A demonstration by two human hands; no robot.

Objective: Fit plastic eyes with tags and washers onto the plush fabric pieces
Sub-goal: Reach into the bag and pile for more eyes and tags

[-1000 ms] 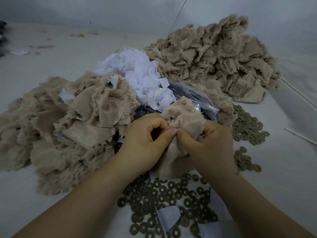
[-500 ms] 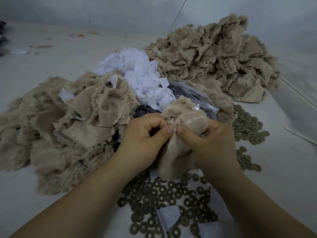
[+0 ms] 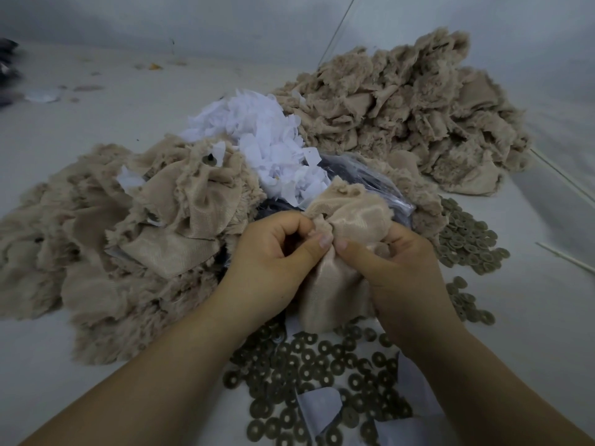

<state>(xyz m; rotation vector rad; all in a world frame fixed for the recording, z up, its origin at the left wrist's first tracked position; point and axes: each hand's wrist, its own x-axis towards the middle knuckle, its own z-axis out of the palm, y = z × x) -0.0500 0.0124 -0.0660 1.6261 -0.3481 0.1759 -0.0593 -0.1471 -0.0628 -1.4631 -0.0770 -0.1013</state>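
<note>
A beige plush fabric piece [image 3: 351, 220] is held up between both hands, smooth backing toward me. My left hand [image 3: 273, 262] pinches its left fold between thumb and curled fingers. My right hand [image 3: 399, 268] grips the cloth from the right, its thumb tip meeting the left thumb at the fold. What lies between the fingertips is hidden. Dark round washers [image 3: 322, 375] lie scattered below the hands. White tags [image 3: 257, 136] are heaped behind. A clear bag of dark parts [image 3: 363, 175] lies behind the held piece.
A pile of plush pieces [image 3: 145, 226] sits at the left, one showing a fitted eye post [image 3: 209, 160]. A larger plush pile [image 3: 402, 107] rises at the back right. More washers [image 3: 467, 243] lie at the right. Thin white sticks [image 3: 563, 255] lie at the far right.
The thumbs have drawn together at the fold and the fabric's top has spread slightly to the right. The piles and washers have not moved.
</note>
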